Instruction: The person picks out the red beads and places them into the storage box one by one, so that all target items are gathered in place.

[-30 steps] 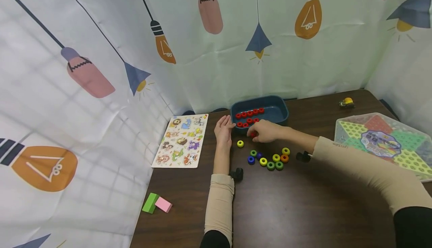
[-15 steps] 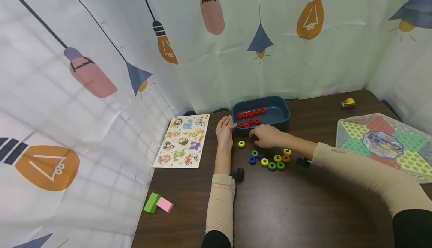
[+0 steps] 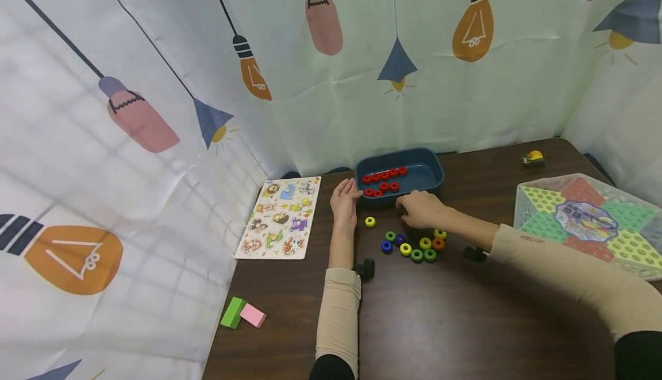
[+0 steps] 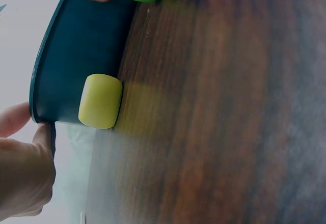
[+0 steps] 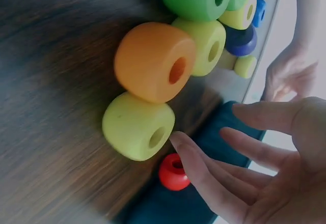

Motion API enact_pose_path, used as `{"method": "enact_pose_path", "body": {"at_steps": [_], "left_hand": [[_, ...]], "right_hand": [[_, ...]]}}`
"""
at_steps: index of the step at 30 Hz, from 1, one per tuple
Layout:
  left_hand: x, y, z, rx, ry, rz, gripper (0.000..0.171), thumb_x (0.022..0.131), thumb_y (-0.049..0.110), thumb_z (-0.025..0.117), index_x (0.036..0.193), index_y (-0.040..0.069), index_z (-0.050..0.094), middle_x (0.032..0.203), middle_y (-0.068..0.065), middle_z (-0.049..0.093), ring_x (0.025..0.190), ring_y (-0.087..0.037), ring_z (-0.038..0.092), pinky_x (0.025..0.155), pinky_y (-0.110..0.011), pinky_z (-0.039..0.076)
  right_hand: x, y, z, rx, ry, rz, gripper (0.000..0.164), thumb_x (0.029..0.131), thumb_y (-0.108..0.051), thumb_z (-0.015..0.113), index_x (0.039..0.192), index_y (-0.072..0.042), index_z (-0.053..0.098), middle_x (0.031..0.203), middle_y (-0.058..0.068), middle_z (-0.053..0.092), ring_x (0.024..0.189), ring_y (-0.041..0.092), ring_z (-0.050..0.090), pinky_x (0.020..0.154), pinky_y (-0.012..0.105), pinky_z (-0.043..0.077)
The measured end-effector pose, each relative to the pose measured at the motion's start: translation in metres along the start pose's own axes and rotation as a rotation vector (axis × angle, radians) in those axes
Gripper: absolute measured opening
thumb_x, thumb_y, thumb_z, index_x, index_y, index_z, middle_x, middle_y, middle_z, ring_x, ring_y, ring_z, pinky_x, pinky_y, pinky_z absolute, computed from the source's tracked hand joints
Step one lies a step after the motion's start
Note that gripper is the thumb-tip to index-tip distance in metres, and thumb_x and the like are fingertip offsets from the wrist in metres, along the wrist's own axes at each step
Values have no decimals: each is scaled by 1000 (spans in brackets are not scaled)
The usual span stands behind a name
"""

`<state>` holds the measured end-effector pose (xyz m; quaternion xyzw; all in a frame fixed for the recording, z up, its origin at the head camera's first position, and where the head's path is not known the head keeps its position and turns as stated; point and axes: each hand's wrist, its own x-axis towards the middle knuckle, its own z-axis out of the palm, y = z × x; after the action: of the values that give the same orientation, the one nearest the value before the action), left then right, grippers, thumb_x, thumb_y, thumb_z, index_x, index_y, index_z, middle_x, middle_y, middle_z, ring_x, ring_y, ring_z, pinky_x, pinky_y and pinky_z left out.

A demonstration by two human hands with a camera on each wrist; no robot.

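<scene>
My left hand (image 3: 343,202) lies along the left end of a dark blue bin (image 3: 429,167), fingers straight, thumb right at the rim corner. In the left wrist view its fingertips meet the bin's corner. My right hand (image 3: 425,210) is low in front of the bin. In the right wrist view, its fingers extend loosely beside a red bead (image 5: 172,175), one fingertip partly covering it; the head view hides that bead behind the hand. Several red beads (image 3: 385,175) lie in two rows inside the bin. A lone yellow bead (image 3: 370,222) stands between the hands.
Nearer the person is a cluster of beads, among them a blue bead (image 3: 387,246), an orange bead (image 3: 438,244) and a green bead (image 3: 416,255). An animal puzzle board (image 3: 279,217), green block (image 3: 233,313) and pink block (image 3: 253,315) lie left. A game board (image 3: 589,219) and toy vehicle (image 3: 534,158) lie right.
My right hand has slid rightward along the bin's front. The red bead seen at its fingertips a second ago is now hidden in the head view. My left hand stays put.
</scene>
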<state>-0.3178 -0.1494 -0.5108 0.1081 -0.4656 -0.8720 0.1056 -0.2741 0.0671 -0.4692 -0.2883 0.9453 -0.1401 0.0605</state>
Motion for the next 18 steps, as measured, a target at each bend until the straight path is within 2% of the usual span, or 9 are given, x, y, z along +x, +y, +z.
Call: {"method": "enact_pose_path", "body": {"at_steps": [4, 10, 15, 18], "left_hand": [[-1, 0, 0, 2, -2, 2, 62, 78, -28, 56, 135, -6, 46, 141, -26, 48, 132, -28, 49, 109, -46, 39], [-3, 1, 1, 15, 1, -1, 62, 79, -27, 56, 135, -5, 46, 140, -24, 50, 131, -28, 50, 109, -45, 39], [-3, 1, 1, 13, -1, 0, 63, 78, -27, 56, 136, -5, 45, 142, -25, 48, 132, -28, 49, 109, -45, 39], [-3, 2, 0, 19, -2, -4, 63, 78, -26, 57, 136, -4, 46, 141, -24, 49, 132, -28, 49, 108, -43, 41]], "right_hand": [[-6, 7, -2, 1, 36, 19, 29, 87, -21, 72, 114, -11, 71, 98, 8, 71, 63, 16, 59, 49, 31, 51], [-14, 18, -11, 14, 83, 95, 32, 87, -21, 71, 117, -10, 70, 89, 10, 71, 46, 16, 47, 37, 27, 36], [-21, 28, -19, 17, 81, 137, 32, 86, -19, 71, 117, -11, 70, 82, 8, 68, 47, 17, 46, 36, 26, 33], [-24, 36, -23, 38, 81, 152, 31, 85, -17, 72, 115, -11, 71, 85, 9, 68, 48, 18, 48, 36, 26, 33]]}}
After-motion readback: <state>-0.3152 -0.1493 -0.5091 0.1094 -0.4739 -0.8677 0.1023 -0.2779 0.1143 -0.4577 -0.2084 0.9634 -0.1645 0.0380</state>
